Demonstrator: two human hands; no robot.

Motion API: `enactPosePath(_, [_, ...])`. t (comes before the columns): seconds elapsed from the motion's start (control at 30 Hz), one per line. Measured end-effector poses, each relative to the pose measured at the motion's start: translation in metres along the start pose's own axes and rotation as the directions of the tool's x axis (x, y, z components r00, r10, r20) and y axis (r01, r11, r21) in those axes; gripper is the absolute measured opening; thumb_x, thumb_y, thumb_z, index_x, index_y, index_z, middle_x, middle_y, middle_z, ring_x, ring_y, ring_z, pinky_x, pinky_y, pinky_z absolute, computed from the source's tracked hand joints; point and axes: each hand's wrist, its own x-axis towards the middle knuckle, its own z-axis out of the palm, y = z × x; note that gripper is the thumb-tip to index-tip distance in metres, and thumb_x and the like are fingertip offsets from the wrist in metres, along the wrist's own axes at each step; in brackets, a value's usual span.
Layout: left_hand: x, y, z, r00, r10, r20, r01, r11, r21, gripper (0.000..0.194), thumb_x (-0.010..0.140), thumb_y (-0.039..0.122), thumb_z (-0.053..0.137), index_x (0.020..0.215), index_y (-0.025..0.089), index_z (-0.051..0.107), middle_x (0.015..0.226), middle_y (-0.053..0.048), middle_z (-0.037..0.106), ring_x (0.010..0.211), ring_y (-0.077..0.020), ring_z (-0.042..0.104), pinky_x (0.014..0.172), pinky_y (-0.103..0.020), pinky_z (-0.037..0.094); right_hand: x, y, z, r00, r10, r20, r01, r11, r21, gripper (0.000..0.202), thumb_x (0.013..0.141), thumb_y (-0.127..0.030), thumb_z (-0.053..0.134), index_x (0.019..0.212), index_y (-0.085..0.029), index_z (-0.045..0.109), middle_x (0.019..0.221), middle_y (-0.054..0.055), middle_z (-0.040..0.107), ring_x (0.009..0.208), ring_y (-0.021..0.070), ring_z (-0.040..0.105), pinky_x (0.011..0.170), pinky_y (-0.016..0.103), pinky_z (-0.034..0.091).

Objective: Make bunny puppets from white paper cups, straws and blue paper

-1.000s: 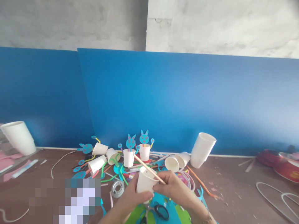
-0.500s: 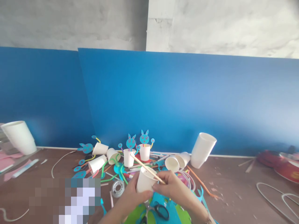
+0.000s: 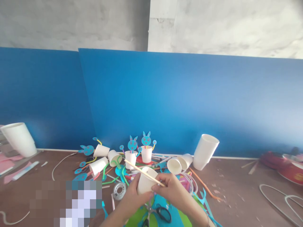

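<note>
A white paper cup (image 3: 145,184) is tilted in my left hand (image 3: 133,195), its fingers wrapped around the side. My right hand (image 3: 169,186) pinches a thin pale wooden stick (image 3: 139,170) near its lower end, and its fingers also come close to the cup's side. The stick slants across the front of the cup, its far tip up to the left near a cup with a blue paper rabbit (image 3: 130,159). Below both hands lie black-handled scissors (image 3: 163,214) on blue and green paper (image 3: 176,217).
Another rabbit cup (image 3: 146,154) stands behind. Several cups with paper pieces lie tipped at left. A tape roll (image 3: 119,191) sits left of my hands. Two cups (image 3: 174,166) lie at right, near a cup stack (image 3: 205,152). A blue panel (image 3: 165,101) rises behind.
The stick has shifted to the left across the cup and its tip sits slightly lower. My right hand has moved slightly left with it. The cup stays in my left hand.
</note>
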Motion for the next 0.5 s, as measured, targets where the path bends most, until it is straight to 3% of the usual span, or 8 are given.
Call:
enactPosePath(0.27, [-0.002, -0.002, 0.005, 0.999, 0.046, 0.022, -0.045, 0.998, -0.036, 0.068, 0.061, 0.026, 0.075, 0.122, 0.02, 0.046, 0.102, -0.006, 0.067, 0.087, -0.0229, 0.063, 0.071, -0.03, 0.05, 0.0, -0.002, -0.002, 1.0, 0.008, -0.004, -0.008, 0.998, -0.066, 0.005, 0.073, -0.019, 0.056, 0.071, -0.016, 0.06, 0.058, -0.005, 0.043, 0.055, 0.0089, 0.034, 0.05, 0.022, 0.024])
enactPosePath(0.37, [-0.004, -0.004, 0.011, 0.996, 0.036, -0.081, -0.028, 0.995, 0.096, 0.067, 0.061, 0.025, 0.074, 0.122, 0.019, 0.046, 0.101, -0.008, 0.067, 0.088, -0.0257, 0.063, 0.072, -0.033, 0.051, -0.003, -0.006, 0.003, 1.0, 0.023, -0.005, -0.023, 0.993, -0.114, 0.005, 0.072, -0.017, 0.055, 0.07, -0.017, 0.06, 0.057, -0.006, 0.044, 0.055, 0.0088, 0.035, 0.05, 0.021, 0.025])
enactPosePath(0.43, [-0.004, -0.003, 0.013, 0.986, 0.092, -0.142, -0.061, 0.976, 0.208, 0.061, 0.064, 0.027, 0.072, 0.119, 0.018, 0.048, 0.101, -0.009, 0.068, 0.09, -0.0272, 0.064, 0.074, -0.034, 0.051, -0.005, -0.009, 0.006, 0.998, 0.064, -0.012, -0.065, 0.985, -0.158, 0.004, 0.07, -0.016, 0.057, 0.072, -0.017, 0.06, 0.054, -0.007, 0.043, 0.052, 0.0085, 0.036, 0.048, 0.02, 0.024])
enactPosePath(0.5, [-0.004, -0.001, 0.014, 0.978, 0.158, -0.136, -0.114, 0.952, 0.285, 0.055, 0.066, 0.027, 0.07, 0.116, 0.018, 0.05, 0.1, -0.009, 0.068, 0.088, -0.0272, 0.064, 0.072, -0.034, 0.051, -0.006, -0.013, 0.008, 0.995, 0.093, -0.037, -0.099, 0.972, -0.211, 0.007, 0.067, -0.015, 0.059, 0.074, -0.018, 0.06, 0.051, -0.007, 0.043, 0.049, 0.0083, 0.036, 0.045, 0.02, 0.022])
